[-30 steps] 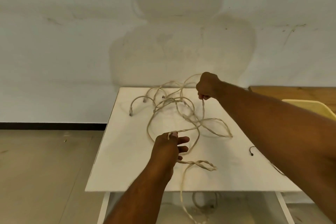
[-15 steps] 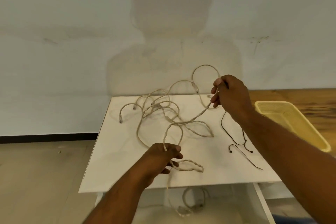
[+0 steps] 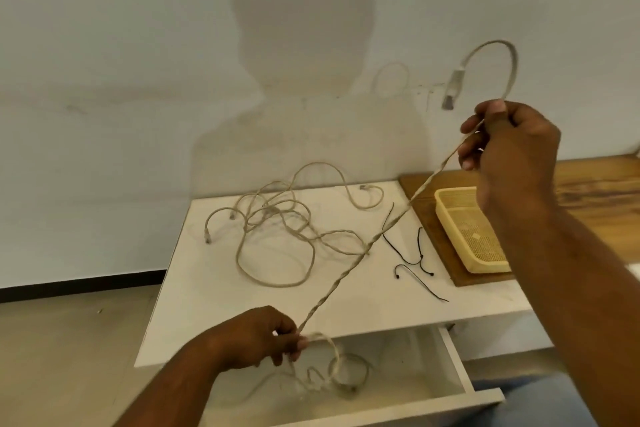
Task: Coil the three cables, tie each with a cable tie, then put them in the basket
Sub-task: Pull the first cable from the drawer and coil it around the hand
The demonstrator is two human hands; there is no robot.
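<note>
On white table: loose cables, black ties; pale wall behind.

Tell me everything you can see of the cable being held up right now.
The beige twisted cable looks braided, thin and limp. It runs taut and diagonal between the right hand, raised high, and the left hand at the white table's front edge. Above the right hand its end arches over, ending in a pale plug that hangs down. Below the left hand, the slack drops in loops into the open white drawer.
</note>
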